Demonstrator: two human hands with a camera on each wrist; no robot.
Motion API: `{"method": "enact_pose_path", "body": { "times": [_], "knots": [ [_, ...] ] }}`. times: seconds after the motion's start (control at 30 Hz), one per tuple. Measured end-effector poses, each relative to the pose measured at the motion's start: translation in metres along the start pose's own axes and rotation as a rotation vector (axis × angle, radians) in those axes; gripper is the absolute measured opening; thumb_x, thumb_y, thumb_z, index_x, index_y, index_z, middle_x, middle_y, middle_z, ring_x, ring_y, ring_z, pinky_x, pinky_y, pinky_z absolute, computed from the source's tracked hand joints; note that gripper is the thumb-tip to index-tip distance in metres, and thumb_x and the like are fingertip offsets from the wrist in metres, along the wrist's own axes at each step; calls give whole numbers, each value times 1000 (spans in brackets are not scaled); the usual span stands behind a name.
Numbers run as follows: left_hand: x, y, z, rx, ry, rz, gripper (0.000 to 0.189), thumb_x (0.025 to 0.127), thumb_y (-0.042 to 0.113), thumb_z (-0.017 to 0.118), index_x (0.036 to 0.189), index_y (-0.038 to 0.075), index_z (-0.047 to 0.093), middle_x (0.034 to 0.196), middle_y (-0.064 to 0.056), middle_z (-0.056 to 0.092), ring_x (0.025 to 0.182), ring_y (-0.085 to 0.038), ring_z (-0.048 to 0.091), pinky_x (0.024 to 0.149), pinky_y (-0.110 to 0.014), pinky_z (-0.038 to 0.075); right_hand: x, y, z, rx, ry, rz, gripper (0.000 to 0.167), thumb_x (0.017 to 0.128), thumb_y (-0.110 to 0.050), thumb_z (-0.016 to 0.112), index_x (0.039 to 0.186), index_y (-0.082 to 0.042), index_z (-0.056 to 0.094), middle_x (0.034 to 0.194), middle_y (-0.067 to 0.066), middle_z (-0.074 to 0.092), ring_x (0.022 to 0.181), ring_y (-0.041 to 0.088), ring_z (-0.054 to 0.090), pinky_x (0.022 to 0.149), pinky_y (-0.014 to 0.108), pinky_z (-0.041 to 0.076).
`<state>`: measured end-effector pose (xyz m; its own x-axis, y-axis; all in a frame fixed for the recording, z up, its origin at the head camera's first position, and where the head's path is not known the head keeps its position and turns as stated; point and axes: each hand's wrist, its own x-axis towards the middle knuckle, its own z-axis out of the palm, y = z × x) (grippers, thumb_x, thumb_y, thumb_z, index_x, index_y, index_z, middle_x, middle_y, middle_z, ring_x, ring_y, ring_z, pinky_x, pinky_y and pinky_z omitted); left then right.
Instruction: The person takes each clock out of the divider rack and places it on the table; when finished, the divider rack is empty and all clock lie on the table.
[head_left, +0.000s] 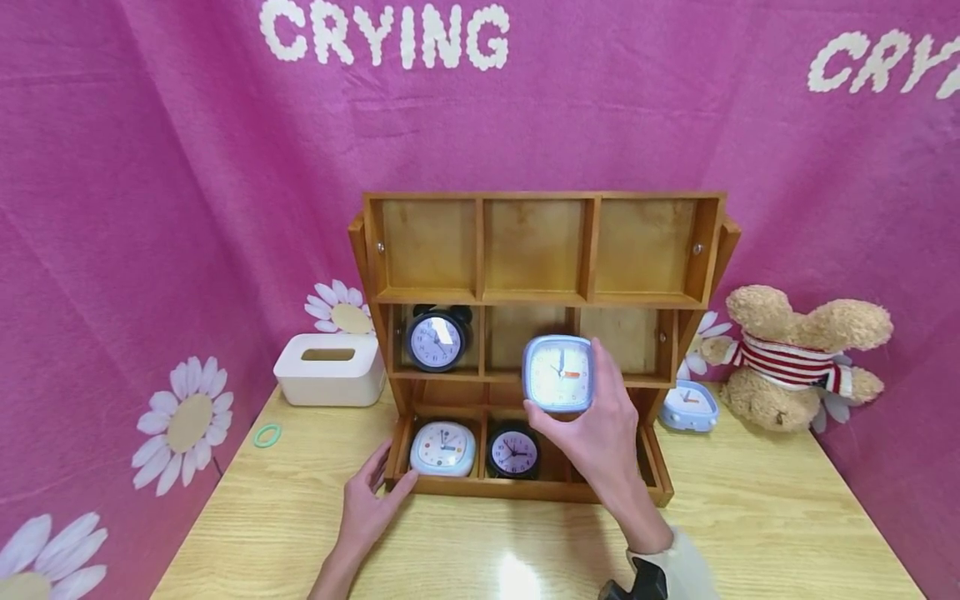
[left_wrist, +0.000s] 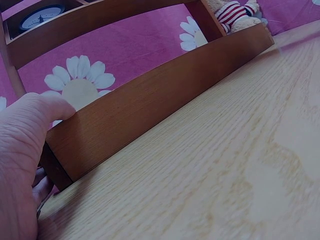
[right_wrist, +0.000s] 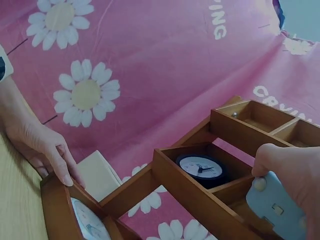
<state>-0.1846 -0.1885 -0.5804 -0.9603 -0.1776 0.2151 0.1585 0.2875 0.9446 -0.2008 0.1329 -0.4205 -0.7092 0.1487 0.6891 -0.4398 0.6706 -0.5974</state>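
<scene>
My right hand [head_left: 600, 425] pinches a square blue alarm clock [head_left: 559, 373] between thumb and fingers, in front of the middle tier of a wooden shelf [head_left: 528, 490]. Its face points toward the head camera; the right wrist view shows the clock's pale blue casing [right_wrist: 276, 206]. At the shelf's lower left corner, my left hand [head_left: 367, 504] grips the wood, the thumb [left_wrist: 55, 107] over the front board and other fingers around the side. Beside it, a rounded white-and-blue clock [head_left: 442, 449] sits in the bottom left compartment, with a round black clock [head_left: 513, 451] in the bottom middle one.
Another round black clock [head_left: 437, 340] occupies the middle tier's left compartment. Right of the shelf stand a small blue clock [head_left: 688, 407] and a plush rabbit [head_left: 787, 367] in a striped top. A white tissue box [head_left: 330, 383] and a green ring [head_left: 267, 435] lie left.
</scene>
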Motion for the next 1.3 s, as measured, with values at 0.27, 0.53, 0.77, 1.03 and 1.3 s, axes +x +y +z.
{"method": "enact_pose_path", "body": {
  "times": [0.27,0.53,0.77,1.03,1.3],
  "knots": [
    [0,0,-1,-4,4,4,72,87,16,86,149,-1,54,150,-22,56,138,-38,54,114,-46,42,-16,18,-24,-20,-7,41,114,60,-34,99,154,0,45,148,22,56,125,42,58,94,61,53],
    [-2,0,-1,6,12,7,71,87,16,86,149,-2,54,148,-22,58,136,-38,56,113,-47,44,-27,38,-51,-46,-30,98,115,58,-28,100,155,-2,45,147,23,56,125,41,57,94,60,51],
    [-1,0,2,9,12,26,69,89,16,84,148,-3,54,147,-22,58,135,-40,56,112,-44,46,-39,54,-73,-92,-33,110,117,54,-26,101,155,-4,46,148,22,57,126,42,57,99,43,50],
    [0,1,0,-22,-1,-1,72,87,16,86,149,0,54,149,-20,58,137,-36,55,104,-12,41,-60,83,-93,-99,48,57,117,49,-18,98,154,-2,48,142,29,58,121,46,57,98,-1,28],
    [0,3,1,-16,6,11,71,87,15,86,148,-3,54,148,-21,58,138,-36,54,107,-14,41,-67,107,-114,-144,20,165,113,50,-14,98,151,-2,50,137,26,62,111,39,58,92,0,27]
  ]
}}
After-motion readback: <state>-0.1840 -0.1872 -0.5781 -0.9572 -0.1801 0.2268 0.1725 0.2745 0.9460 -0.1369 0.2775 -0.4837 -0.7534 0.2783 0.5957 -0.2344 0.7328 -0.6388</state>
